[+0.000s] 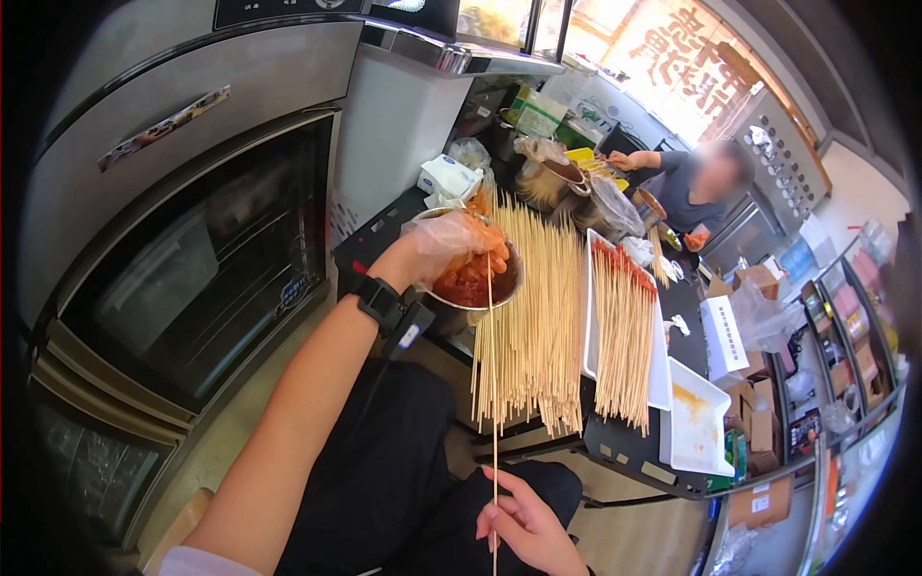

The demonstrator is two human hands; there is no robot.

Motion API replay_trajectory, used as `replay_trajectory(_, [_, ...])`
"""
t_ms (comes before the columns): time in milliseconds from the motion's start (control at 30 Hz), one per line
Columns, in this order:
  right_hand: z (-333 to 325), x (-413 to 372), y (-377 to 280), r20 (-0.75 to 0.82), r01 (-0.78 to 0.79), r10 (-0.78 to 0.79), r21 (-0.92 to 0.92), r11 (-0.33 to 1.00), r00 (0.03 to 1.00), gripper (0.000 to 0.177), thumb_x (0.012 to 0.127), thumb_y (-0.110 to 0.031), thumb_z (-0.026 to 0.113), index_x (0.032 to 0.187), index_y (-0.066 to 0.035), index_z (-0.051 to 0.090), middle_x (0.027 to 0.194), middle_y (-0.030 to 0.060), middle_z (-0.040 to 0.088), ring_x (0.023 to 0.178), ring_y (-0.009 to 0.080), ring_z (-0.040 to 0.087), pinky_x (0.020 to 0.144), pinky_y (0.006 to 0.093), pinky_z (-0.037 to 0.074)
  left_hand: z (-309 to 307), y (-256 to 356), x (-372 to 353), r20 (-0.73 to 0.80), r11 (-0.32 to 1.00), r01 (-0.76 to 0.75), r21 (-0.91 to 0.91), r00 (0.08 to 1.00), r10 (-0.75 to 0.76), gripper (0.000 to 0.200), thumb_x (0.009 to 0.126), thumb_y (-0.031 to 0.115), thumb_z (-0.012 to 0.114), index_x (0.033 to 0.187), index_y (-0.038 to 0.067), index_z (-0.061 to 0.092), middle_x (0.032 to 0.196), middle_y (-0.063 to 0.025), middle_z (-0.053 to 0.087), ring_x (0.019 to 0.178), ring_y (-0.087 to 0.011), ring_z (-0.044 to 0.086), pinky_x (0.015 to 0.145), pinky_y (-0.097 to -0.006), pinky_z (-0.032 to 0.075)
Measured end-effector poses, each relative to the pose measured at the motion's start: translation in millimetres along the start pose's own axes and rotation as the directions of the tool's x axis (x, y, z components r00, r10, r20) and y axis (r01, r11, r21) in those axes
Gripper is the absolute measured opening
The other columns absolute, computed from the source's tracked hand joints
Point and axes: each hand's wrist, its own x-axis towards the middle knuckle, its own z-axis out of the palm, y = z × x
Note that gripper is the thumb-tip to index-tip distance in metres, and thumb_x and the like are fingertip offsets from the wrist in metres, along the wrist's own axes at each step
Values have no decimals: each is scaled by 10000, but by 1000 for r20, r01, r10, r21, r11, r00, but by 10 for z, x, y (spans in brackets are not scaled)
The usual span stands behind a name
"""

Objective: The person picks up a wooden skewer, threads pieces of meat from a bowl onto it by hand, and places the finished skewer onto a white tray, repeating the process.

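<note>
My left hand (456, 245), in a clear plastic glove smeared red, is closed over a metal bowl (520, 278) of red sauced meat (463, 286); its fingers are at the tip of a long wooden skewer (495, 384). Lower down, my right hand (526, 526) pinches the same skewer near its other end. Right of the bowl lies a thick spread of bare skewers (533, 317). Beyond them, a white tray (589, 326) holds skewers with red meat on their upper ends (622, 267).
An empty, stained white tray (696, 422) stands at the table's near right corner. Across the table sits a co-worker (687, 187) among pots and plastic bags. A tissue box (449, 180) is behind the bowl. An oven (192, 259) stands left, shelves (826, 355) right.
</note>
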Motion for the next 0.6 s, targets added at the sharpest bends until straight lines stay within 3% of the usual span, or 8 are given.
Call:
replay_trajectory(133, [-92,313,15,-43,84,-82,32,996,996,324,925,-86,422,1237,-18,366,648,61,541,528,69,492,518,185,404,575,521,-364,26,993,104,-56,994,-103,234,871,145,544,970,-65,573,909,-131,628,840,-211,610,772,-291,478])
replay_trajectory(167, [-170,415,3,-4,85,-85,28,996,996,440,920,-83,437,1329,-41,281,701,66,549,550,84,508,539,180,414,587,535,-370,26,993,106,-55,994,-105,234,871,145,544,970,-65,573,909,-131,628,840,-211,610,772,-291,478])
replay_trajectory(233, [-216,651,-107,-53,105,-103,51,993,993,404,919,-84,428,1303,-36,312,704,67,549,519,81,489,504,189,409,597,551,-367,216,979,-7,205,976,-39,261,891,179,509,953,-61,591,937,-126,631,858,-204,603,818,-283,450])
replay_trajectory(367, [-296,1177,-189,-240,285,-248,132,949,938,339,919,-86,410,1250,-24,367,685,46,514,468,66,425,423,200,368,366,271,-180,99,943,122,309,982,-160,283,899,208,488,966,-43,600,955,-115,633,868,-184,597,840,-271,432])
replay_trajectory(467, [-244,1414,-267,-405,373,-277,181,910,872,309,916,-72,416,1222,-34,391,685,36,493,399,60,343,423,213,352,590,532,-337,117,854,-9,521,991,-61,253,887,195,502,944,-30,602,918,-99,637,862,-172,595,825,-267,440])
replay_trajectory(533, [-173,1449,-314,-439,389,-277,187,902,855,302,919,-74,408,1219,-39,398,640,13,456,395,58,328,424,216,345,457,412,-266,88,1000,-10,8,996,9,211,866,164,521,943,-17,597,905,-86,634,842,-163,596,802,-273,450])
replay_trajectory(567, [-157,1455,-306,-442,444,-317,221,868,839,296,922,-80,402,1216,-41,403,621,7,437,394,57,322,425,219,342,450,462,-323,235,535,-335,776,940,248,169,850,111,522,955,-3,590,934,-84,627,853,-167,597,782,-283,462])
replay_trajectory(600, [-141,1451,-295,-449,496,-353,255,830,821,291,925,-86,396,1213,-42,409,602,1,418,393,56,317,426,221,339,385,447,-306,232,537,-331,776,941,245,169,850,111,522,955,-3,590,934,-84,627,853,-167,597,782,-283,462])
